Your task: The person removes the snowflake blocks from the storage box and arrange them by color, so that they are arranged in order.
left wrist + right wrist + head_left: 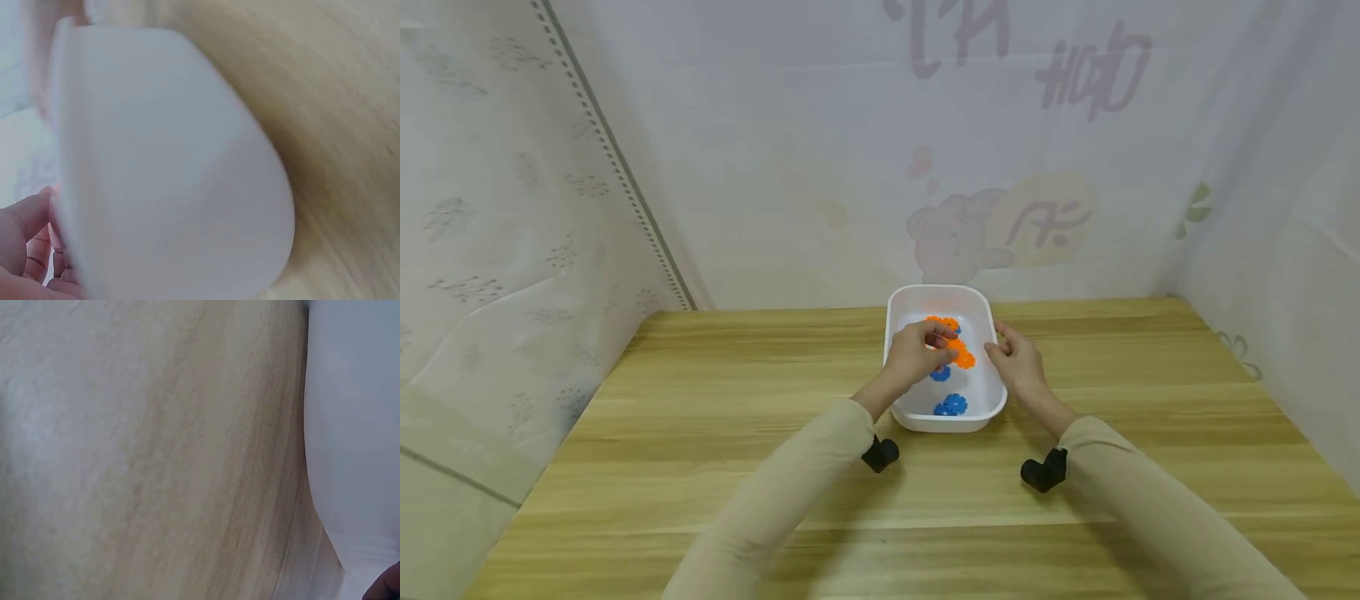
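Note:
A white plastic basin (998,408) holds orange flower-shaped discs (966,360) and blue flower-shaped discs (955,403). My left hand (913,354) is over the basin, its thumb and fingers curled at an orange disc, which they seem to pinch; the fingers partly cover it. In the left wrist view the basin's outer wall (181,162) hides most of what the left fingertips (44,194) touch. On the right side, my right hand (1018,362) grips the basin's rim, thumb toward the inside. Only a fingertip (387,584) of it shows in the right wrist view.
The basin stands on a wood-grain table (737,375), close to its back edge. Behind the table hangs a pale printed cloth (790,167), and similar cloth lines both sides. A black wrist camera (880,454) sits on the left wrist, another black camera (1045,471) on the right.

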A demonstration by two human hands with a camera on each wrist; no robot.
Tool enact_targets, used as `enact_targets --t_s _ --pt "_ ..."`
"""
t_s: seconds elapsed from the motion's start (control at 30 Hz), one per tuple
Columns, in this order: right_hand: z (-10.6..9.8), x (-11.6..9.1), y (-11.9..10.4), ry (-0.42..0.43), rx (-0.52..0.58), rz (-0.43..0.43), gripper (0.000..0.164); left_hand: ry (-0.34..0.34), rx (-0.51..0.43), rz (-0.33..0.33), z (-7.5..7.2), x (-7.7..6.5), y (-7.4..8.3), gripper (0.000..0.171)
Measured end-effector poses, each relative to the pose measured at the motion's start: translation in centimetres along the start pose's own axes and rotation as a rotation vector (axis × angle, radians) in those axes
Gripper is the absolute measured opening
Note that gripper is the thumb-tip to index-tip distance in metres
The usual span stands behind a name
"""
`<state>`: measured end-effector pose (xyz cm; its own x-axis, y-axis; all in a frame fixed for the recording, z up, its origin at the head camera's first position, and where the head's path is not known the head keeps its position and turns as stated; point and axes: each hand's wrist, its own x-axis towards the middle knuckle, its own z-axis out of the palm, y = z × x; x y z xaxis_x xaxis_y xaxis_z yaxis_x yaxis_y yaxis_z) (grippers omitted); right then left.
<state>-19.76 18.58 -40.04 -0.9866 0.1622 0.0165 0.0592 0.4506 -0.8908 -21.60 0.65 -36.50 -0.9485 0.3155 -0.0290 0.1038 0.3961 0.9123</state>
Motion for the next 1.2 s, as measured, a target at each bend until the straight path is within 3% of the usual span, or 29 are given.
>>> enact_targets --t_s 0.2,0.43,0.63,0.8,1.2 --pt "0.0 -0.1 0.0 -0.004 0.001 0.016 0.048 0.073 -0.281 -0.073 -3.1 -0.3 -0.3 0.027" --pt "-0.1 -0.2 -0.1 0.000 -0.003 0.031 0.049 0.207 -0.411 -0.131 -7.7 -0.8 -3.0 0.030" --pt "0.0 -0.2 -0.2 -0.002 -0.006 0.028 0.049 0.275 -0.376 -0.205 -10.1 -1.8 -6.1 0.033" --pt "0.1 -0.2 -0.1 -0.007 -0.003 0.027 0.049 0.337 -0.334 -0.258 -11.0 -2.3 -7.7 0.032" --pt "-0.1 -0.1 -0.1 -0.014 0.010 0.029 0.049 0.376 -0.133 -0.219 -11.4 -2.9 -9.5 0.021"
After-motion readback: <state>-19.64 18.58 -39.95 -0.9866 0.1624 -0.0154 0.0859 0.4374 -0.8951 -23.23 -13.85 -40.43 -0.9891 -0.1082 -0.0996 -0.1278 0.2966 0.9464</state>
